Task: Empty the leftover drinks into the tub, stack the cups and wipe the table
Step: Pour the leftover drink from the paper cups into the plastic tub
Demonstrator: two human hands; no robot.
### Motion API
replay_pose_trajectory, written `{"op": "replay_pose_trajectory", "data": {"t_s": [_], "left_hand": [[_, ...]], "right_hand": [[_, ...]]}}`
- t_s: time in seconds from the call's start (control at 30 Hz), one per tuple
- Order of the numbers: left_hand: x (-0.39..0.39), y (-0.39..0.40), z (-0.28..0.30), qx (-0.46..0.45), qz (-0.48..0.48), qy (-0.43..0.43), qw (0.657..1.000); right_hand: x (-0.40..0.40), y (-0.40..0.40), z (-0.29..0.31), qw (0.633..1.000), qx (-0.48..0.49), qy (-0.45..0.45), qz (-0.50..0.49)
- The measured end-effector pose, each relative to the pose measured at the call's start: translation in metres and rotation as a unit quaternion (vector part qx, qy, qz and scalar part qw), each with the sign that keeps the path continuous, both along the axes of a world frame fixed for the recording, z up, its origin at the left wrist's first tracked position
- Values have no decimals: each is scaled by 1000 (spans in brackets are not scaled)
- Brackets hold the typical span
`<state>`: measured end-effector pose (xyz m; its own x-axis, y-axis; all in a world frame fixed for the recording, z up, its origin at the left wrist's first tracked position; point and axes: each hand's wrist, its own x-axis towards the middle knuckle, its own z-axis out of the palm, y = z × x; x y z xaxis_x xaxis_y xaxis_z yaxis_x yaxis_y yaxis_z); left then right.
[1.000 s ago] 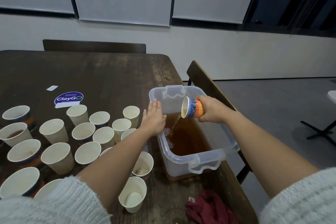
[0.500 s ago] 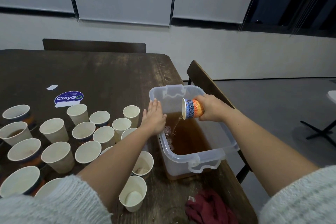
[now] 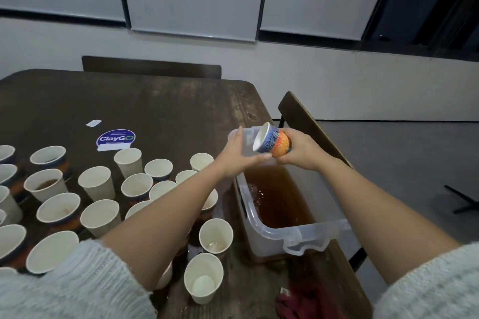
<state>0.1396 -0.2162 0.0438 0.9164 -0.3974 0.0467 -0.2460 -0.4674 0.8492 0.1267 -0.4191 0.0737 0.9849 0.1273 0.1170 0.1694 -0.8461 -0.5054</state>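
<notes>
Both hands are meeting over the tub (image 3: pixel 298 232): right hand (image 3: pixel 300 149) is gripping the patterned cup (image 3: pixel 272 141) on its side, left hand (image 3: pixel 239 155) is reaching under its rim, fingers straight. Keeping the mouth above the brown liquid until dripping stops is wise before stacking

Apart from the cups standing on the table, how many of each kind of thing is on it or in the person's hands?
Patterned paper cup: 1
Clear plastic tub: 1
Red cloth: 1
ClayGo sticker: 1
Loose white label: 1
Total: 5
</notes>
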Motion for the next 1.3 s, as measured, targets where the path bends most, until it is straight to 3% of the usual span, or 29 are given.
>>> {"op": "replay_pose_trajectory", "data": {"t_s": [0.2,0.43,0.63,0.83,1.0,1.13,1.3], "left_hand": [[24,57,62,-54,71,-38,995],[42,195,96,-7,164,-67,984],[52,304,97,72,215,-73,971],[77,361,61,126,214,-47,967],[103,388,15,118,202,-21,972],[125,404,-22,115,184,9,976],[140,417,-62,143,170,57,973]], "right_hand": [[23,91,16,983,175,26,49],[57,237,20,950,280,46,129],[87,356,5,943,278,67,170],[112,428,-30,958,252,64,122],[124,455,-65,959,273,33,69],[143,465,-97,981,180,43,61],[166,469,-125,992,-68,65,81]]}}
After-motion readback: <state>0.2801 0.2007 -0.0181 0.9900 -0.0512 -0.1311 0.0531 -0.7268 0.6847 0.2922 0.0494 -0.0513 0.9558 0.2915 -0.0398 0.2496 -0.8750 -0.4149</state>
